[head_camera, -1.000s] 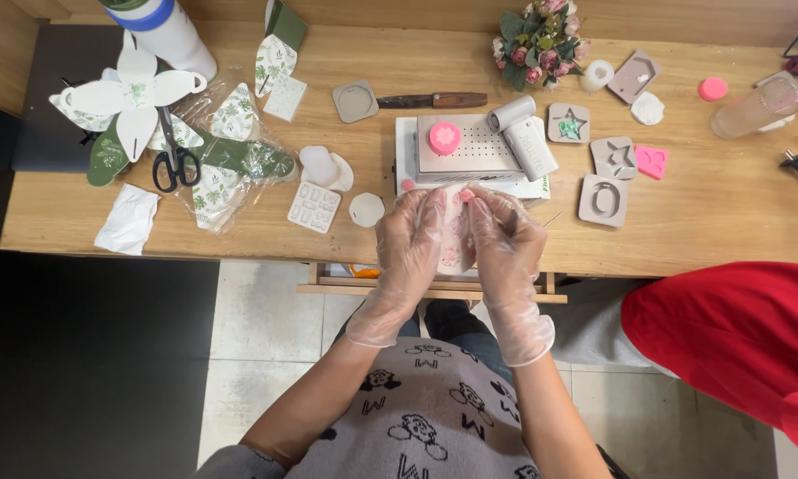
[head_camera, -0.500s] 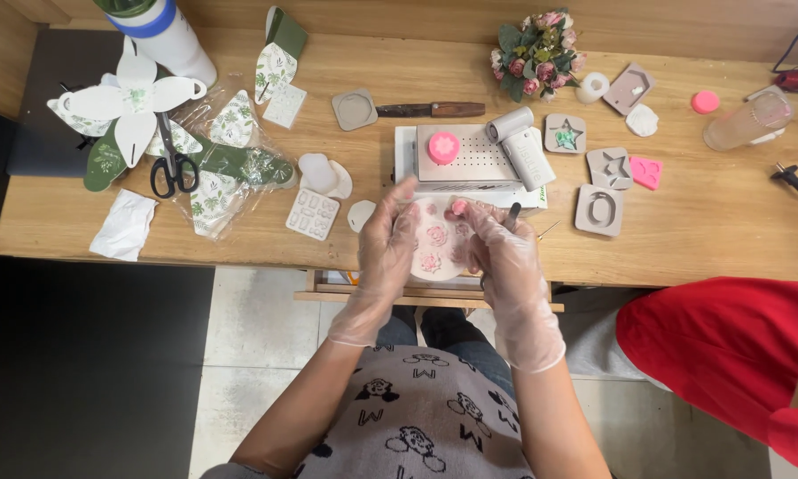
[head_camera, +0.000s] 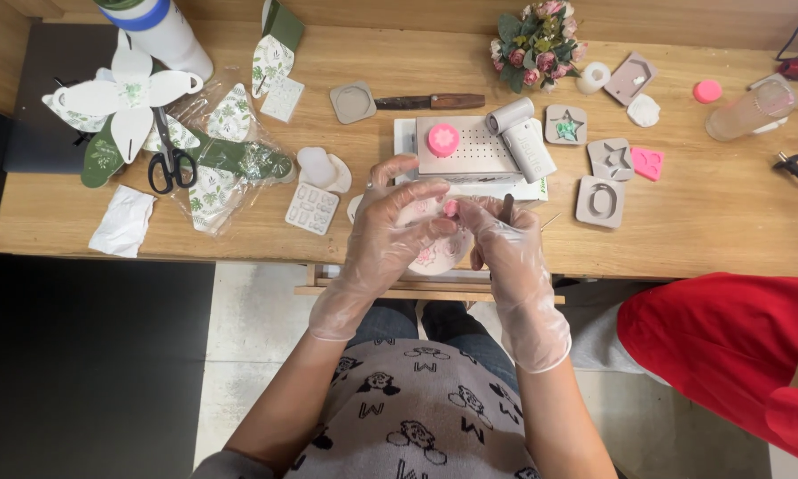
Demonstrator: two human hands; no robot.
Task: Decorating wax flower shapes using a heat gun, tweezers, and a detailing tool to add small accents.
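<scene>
Left hand [head_camera: 390, 226] cups a white round mould [head_camera: 439, 253] at the table's [head_camera: 700, 222] near edge. Right hand [head_camera: 505, 239] pinches a pink piece [head_camera: 450, 208], thin dark tool [head_camera: 507, 208] tucked in fingers. Best press gently, keeping mould steady.

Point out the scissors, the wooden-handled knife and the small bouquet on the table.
scissors [head_camera: 170, 160], head view, on the black handles above the pivot.
wooden-handled knife [head_camera: 434, 101], head view, on the brown handle.
small bouquet [head_camera: 539, 40], head view, on the pink blooms.
</scene>
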